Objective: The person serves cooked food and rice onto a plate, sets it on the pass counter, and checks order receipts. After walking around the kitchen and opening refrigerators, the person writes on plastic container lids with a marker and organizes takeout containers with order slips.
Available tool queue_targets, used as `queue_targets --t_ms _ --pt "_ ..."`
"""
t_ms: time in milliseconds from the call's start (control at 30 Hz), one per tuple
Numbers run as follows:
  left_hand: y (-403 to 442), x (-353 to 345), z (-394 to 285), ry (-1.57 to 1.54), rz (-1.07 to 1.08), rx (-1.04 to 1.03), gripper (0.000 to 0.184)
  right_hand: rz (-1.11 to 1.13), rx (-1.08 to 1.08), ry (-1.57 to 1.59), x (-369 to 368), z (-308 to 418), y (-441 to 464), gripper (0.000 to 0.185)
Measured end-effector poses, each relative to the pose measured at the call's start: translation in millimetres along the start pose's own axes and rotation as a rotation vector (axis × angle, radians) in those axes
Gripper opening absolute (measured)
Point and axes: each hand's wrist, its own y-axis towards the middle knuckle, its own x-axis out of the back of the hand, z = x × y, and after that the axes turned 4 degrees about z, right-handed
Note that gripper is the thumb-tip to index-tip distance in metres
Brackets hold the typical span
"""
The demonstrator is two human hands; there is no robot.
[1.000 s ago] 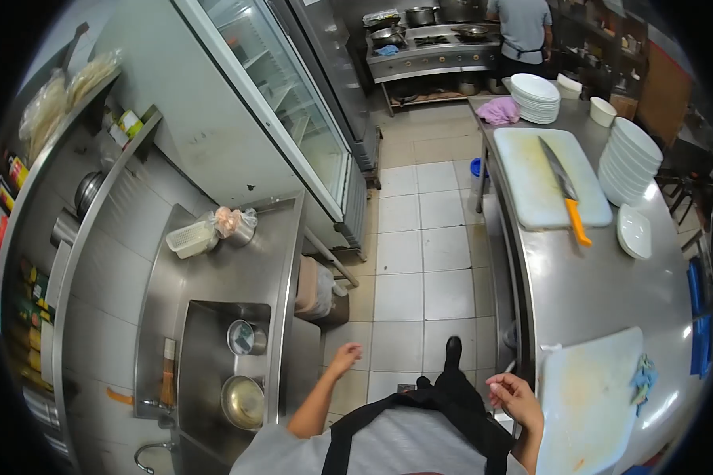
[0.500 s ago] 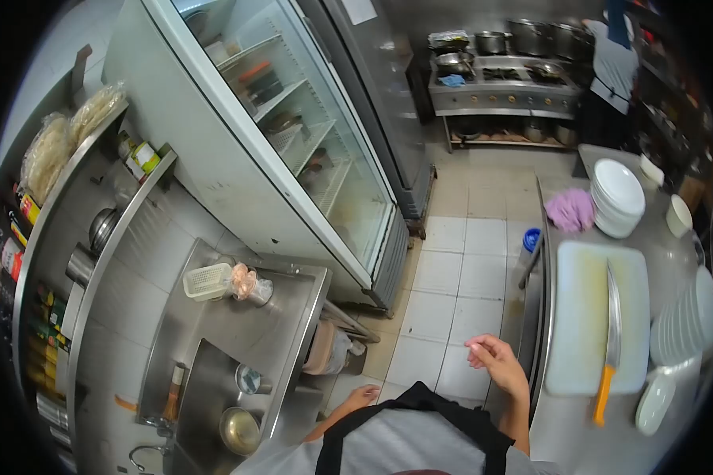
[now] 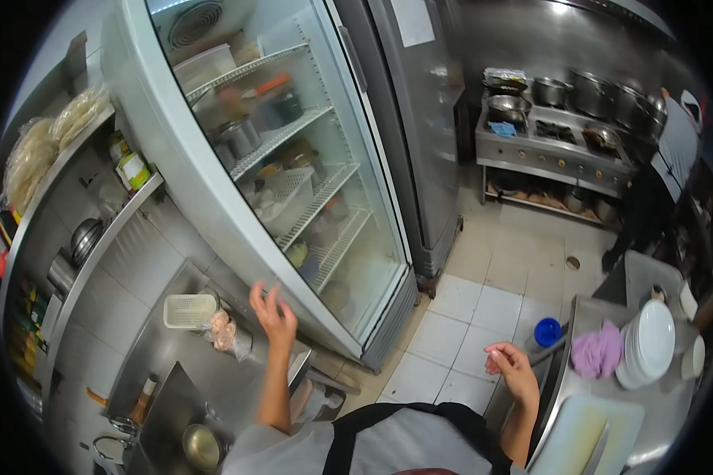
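Observation:
My left hand [image 3: 274, 317] is raised in front of the lower edge of the glass-door fridge [image 3: 293, 261], fingers apart and holding nothing. Its nearest neighbours are the fridge's side and a bag of pinkish food [image 3: 223, 329] on the steel sink counter. Over the floor, left of the steel worktable, hangs my right hand [image 3: 512, 370], with fingers bent and apart and nothing seen in it. Behind the fridge glass are shelves with containers, a white basket [image 3: 287, 198] and metal pots.
A worktable [image 3: 558, 396] at right bears a purple cloth [image 3: 596, 350], stacked white plates [image 3: 650, 340] and a cutting board [image 3: 578, 435] with a knife. A blue bin [image 3: 547, 332] stands beside it. Another person [image 3: 665, 166] is by the stove [image 3: 554, 154]. The sink [image 3: 162, 419] is lower left.
The view has swung toward the fridge and stove, and the worktable has slid toward the lower right. My left hand has risen from low beside the sink to the fridge, its fingers spread.

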Motion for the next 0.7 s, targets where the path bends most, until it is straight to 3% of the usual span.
queue_targets --t_ms 133,233,267,300,467,700 --pt "118 -29 -8 0.246 -0.306 -0.129 0.048 -0.045 -0.049 0.037 35 -17 67 0.017" --pt "166 -47 -6 0.432 -0.377 -0.062 0.054 0.046 -0.109 0.038 54 -28 133 0.018" --pt "175 -52 -7 0.512 -0.409 0.069 0.056 0.101 -0.145 0.031 60 -29 157 0.018" --pt "182 -56 -8 0.592 -0.442 0.201 0.059 0.148 -0.149 0.021 65 -33 181 0.019" --pt "187 -63 -2 0.65 -0.53 0.22 0.058 0.343 -0.178 -0.007 94 0 297 0.018" --pt "185 -70 -2 0.816 -0.514 0.321 0.058 0.383 -0.136 -0.06 141 29 418 0.018"
